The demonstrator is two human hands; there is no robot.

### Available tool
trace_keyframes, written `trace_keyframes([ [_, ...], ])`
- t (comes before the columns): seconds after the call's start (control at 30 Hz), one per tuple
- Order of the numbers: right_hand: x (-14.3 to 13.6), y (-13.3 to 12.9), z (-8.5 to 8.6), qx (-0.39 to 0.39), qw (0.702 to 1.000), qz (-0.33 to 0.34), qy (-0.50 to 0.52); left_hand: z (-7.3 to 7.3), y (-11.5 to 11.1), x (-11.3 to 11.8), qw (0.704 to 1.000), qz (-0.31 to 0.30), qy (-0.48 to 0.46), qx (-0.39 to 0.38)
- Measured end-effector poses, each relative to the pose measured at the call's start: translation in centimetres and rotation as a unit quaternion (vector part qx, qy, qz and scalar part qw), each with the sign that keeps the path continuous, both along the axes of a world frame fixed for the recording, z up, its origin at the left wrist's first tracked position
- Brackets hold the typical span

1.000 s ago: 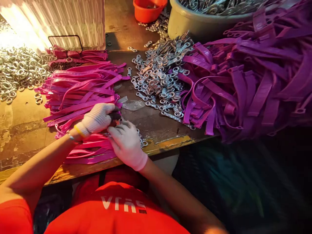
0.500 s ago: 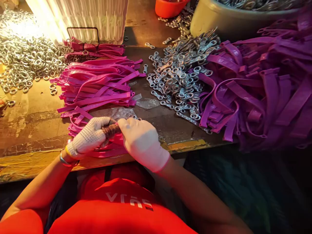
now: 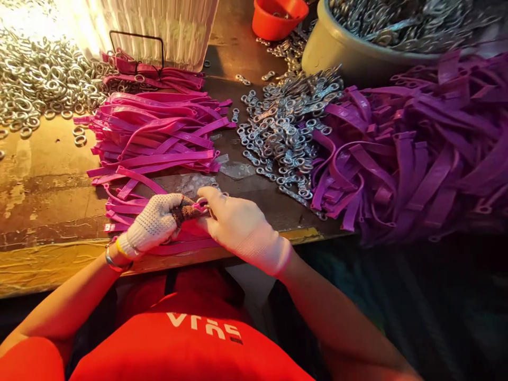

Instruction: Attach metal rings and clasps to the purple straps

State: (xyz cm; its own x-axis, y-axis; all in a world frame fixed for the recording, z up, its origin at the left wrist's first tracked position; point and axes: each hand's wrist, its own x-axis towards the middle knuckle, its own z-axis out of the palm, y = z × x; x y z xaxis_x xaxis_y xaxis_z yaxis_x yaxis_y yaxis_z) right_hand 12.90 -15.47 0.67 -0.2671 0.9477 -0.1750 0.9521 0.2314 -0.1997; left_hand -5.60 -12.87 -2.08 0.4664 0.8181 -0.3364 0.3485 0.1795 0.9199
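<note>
My left hand (image 3: 156,219), in a white dotted glove with brown finger coverings, is closed in a pinch on a pink strap (image 3: 201,203). The looped end of that strap sticks out past the fingertips. Against this end, my right hand (image 3: 244,227) in a plain white glove has its thumb and fingers curled. A small shiny bit shows between them, but what the right fingers grip is mostly hidden. Beneath and behind both hands lie more pink straps (image 3: 154,129) in a loose layered stack.
Metal rings (image 3: 51,79) are heaped at the left. To the right are a heap of metal links (image 3: 278,127) and a large pile of purple straps (image 3: 420,159). Behind stand a grey-green tub (image 3: 337,47) of metal parts, a red bowl (image 3: 273,24) and a ribbed translucent container (image 3: 166,32).
My right hand has shifted slightly right and its fingers have opened a little, so the strap's looped end now shows between the hands. The whole view has shifted slightly.
</note>
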Motion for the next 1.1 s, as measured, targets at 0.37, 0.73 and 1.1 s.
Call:
trace_keyframes([
  [0.37,-0.3,-0.2,-2.7,0.04,0.988,0.121,-0.088,-1.1,0.2,0.4,0.991,-0.052,0.067,0.104],
  [0.73,3.1,0.1,-1.3,-0.032,0.992,0.038,-0.114,-1.3,2.4,0.2,0.946,-0.13,0.154,0.254],
  [1.1,9.0,10.9,-7.0,0.092,0.958,-0.255,-0.094,0.3,1.3,0.7,0.828,-0.284,0.414,0.248],
])
